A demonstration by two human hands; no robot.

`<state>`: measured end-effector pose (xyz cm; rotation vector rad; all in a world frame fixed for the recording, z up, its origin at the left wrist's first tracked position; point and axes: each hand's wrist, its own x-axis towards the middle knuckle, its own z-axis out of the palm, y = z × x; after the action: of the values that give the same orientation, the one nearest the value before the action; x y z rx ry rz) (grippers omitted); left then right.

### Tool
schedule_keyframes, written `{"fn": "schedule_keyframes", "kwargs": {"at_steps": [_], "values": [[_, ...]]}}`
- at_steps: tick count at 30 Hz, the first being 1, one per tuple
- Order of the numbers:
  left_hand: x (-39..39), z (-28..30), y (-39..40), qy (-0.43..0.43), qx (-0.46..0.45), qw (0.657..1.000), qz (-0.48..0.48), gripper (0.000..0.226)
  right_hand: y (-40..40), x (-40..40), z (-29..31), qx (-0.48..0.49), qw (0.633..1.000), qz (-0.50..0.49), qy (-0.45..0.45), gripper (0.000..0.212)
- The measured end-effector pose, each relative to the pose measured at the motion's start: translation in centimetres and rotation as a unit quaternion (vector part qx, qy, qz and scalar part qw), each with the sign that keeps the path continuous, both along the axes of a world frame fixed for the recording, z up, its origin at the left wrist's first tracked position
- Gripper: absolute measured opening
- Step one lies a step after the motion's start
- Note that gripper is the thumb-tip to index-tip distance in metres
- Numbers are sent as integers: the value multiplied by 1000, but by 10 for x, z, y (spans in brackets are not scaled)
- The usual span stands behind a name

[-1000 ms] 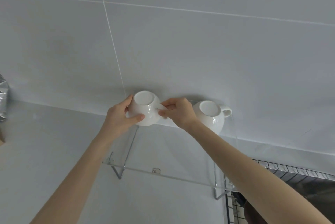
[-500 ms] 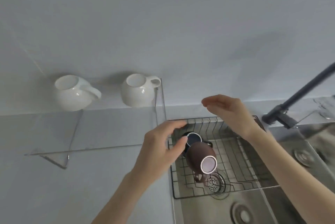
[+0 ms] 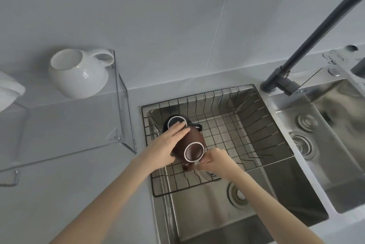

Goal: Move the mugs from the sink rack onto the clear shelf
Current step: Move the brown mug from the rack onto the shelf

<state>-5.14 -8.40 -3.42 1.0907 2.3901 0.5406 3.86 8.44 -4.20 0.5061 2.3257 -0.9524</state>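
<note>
A brown mug (image 3: 192, 146) lies upside down in the black wire sink rack (image 3: 256, 125). My left hand (image 3: 167, 146) wraps its left side. My right hand (image 3: 214, 160) pinches at its lower right, by the handle. Behind it sits a dark blue mug (image 3: 176, 122), also bottom up, partly covered by my left fingers. On the clear shelf (image 3: 79, 125) at the left stands a white mug (image 3: 79, 73). A second white mug (image 3: 8, 92) is cut off at the left edge.
The rack hangs in a steel sink (image 3: 237, 204). A dark faucet (image 3: 308, 46) rises at the right, with a second basin (image 3: 339, 135) beyond it. Grey counter (image 3: 69, 194) lies in front of the shelf.
Both hands left the white mug on the shelf, dropped to the sink rack and closed on the brown mug. The view swung right and down.
</note>
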Motion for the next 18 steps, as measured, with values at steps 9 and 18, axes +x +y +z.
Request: {"fn": "schedule_keyframes", "kwargs": {"at_steps": [9, 18], "values": [[6, -17, 3, 42, 27, 998, -25, 95, -2, -4, -15, -34, 991, -129, 14, 89], [26, -35, -1, 103, 65, 991, 46, 98, 2, 1, -19, -36, 981, -59, 182, 85]]}}
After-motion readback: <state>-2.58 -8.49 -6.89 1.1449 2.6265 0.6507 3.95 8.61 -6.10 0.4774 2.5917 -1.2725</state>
